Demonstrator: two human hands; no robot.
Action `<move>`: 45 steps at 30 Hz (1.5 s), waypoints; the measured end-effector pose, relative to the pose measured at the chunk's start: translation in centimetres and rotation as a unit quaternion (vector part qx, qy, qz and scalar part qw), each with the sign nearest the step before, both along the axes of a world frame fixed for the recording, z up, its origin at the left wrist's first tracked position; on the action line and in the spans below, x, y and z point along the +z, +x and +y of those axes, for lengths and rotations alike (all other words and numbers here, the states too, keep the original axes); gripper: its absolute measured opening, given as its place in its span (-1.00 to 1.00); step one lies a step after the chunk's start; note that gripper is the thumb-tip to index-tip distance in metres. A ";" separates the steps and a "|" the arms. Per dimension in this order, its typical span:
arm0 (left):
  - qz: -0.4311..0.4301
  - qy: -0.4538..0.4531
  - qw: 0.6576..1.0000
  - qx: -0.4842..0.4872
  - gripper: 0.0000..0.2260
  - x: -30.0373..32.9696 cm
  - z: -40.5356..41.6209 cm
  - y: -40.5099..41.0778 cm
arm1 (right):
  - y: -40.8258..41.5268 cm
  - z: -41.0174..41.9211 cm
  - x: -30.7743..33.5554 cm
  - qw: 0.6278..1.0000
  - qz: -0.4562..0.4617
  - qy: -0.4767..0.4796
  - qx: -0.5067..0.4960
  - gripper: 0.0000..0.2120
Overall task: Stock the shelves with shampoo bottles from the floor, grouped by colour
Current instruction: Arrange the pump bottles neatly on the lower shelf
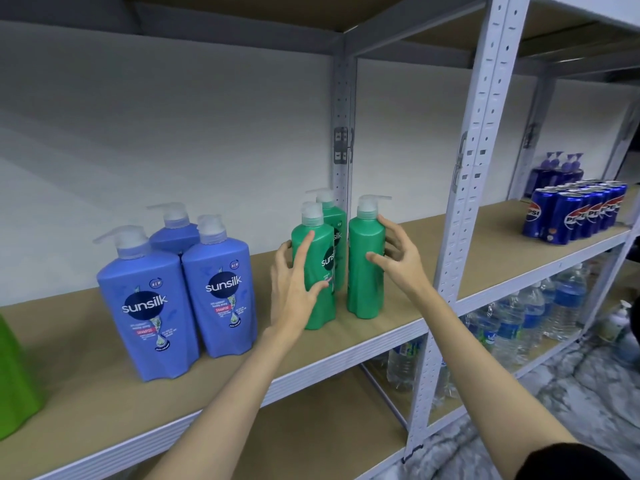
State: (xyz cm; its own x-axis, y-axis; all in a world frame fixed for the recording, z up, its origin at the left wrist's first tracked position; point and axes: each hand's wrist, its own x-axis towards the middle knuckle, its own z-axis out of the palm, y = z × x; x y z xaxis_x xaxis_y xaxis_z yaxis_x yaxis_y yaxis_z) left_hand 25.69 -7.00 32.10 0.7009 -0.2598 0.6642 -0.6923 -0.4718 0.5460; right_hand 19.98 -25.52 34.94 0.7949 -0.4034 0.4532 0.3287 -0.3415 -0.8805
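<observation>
**Squaring up the green group**

I am at the tidying step: both of my hands are on green shampoo bottles standing on the middle shelf (408,233), and I judge I am nudging them into a neat cluster beside the blue ones.

My left hand (294,275) lies against the front green bottle (315,289), fingers spread and mostly straight, the forefinger running up its shoulder and the thumb touching its lower front. It rests on the bottle rather than grasping it. My right hand (398,258) cups the right green bottle (365,268), fingers loosely bent, tips touching its side and thumb on its front; whether that is a real grip or a light touch I cannot tell.

That right bottle shows no label, so it seems turned away. The next move, I think, calls for rotating it label-forward and sliding it in beside its neighbours without tipping it.

Counting: three green bottles, the third, the back green bottle (334,216), standing just behind the front one. Three blue bottles (180,296) stand to the left, two in front and one behind, apart from the greens.

Further right there is a pack of cola cans (575,213), with water bottles (519,317) on the shelf below.
</observation>
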 end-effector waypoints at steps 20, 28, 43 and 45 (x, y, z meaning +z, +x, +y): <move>0.079 -0.043 0.986 -0.141 -0.13 1.0 0.5 1.7 | 0.3 1.0 -2.0 0.994 -0.016 -0.094 -0.046 -0.08; 0.090 -0.050 0.982 -0.161 -0.17 1.6 1.2 2.4 | 0.6 2.3 -2.0 0.984 -0.038 -0.123 -0.120 -0.10; 0.081 -0.038 0.985 -0.145 -0.17 1.3 0.9 2.1 | 0.2 2.0 -1.7 0.979 -0.024 -0.158 -0.123 -0.10; 0.070 -0.042 0.987 -0.138 -0.18 1.4 0.9 2.1 | 0.3 2.1 -1.7 0.979 -0.021 -0.157 -0.126 -0.10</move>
